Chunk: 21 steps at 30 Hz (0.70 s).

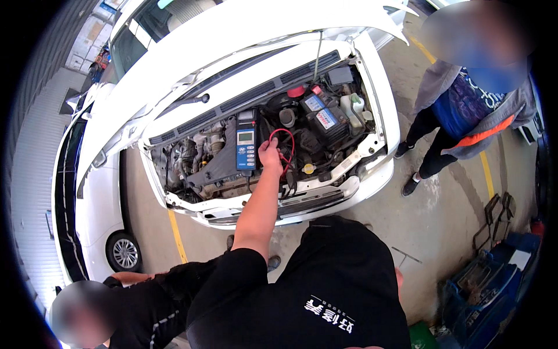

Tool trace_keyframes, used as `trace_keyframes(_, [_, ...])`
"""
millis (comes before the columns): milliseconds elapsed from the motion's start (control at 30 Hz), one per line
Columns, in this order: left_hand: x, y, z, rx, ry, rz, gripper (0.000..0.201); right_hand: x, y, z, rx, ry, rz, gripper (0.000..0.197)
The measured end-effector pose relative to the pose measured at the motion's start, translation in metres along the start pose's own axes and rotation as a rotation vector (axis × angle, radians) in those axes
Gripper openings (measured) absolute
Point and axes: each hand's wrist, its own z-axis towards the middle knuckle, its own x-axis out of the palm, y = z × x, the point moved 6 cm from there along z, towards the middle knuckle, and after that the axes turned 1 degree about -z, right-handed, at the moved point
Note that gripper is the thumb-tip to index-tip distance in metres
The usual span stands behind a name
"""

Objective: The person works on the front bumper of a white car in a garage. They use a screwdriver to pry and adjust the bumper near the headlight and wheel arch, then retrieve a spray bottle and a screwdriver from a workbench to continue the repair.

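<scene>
My left hand [271, 156] reaches into the engine bay of a white car, its fingers closed around a red cable [292, 145] that loops out to the right. Just left of the hand, a blue handheld battery tester [246, 148] with a small screen and buttons lies over the engine. A car battery [325, 116] with a blue and white label sits farther right. Of my right arm only a sliver of skin [399, 280] shows beside my black shirt, its fingers hidden. A thin T-shaped metal bar [407, 255] shows beyond it; whether it is held is unclear.
The raised white hood [232, 55] overhangs the bay, propped by a thin rod [318, 55]. A person [465, 110] stands at the right, another [157, 302] close on my left. A second white car [100, 192] is at left, blue bins [482, 291] at lower right.
</scene>
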Motion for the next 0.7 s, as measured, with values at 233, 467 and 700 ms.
trace_keyframes(233, [0.039, 0.006, -0.068, 0.221, -0.001, 1.382, 0.132, 0.016, -0.039, -0.024, -0.025, -0.086, -0.104, 0.055])
trace_keyframes(467, [0.033, -0.006, -0.073, 0.605, 0.027, 1.463, 0.044, 0.023, -0.051, -0.034, -0.041, -0.051, -0.198, 0.055])
trace_keyframes(700, [-0.01, -0.046, -0.092, 0.831, 0.074, 0.905, 0.028, 0.018, -0.022, -0.028, -0.15, -0.032, -0.195, 0.055])
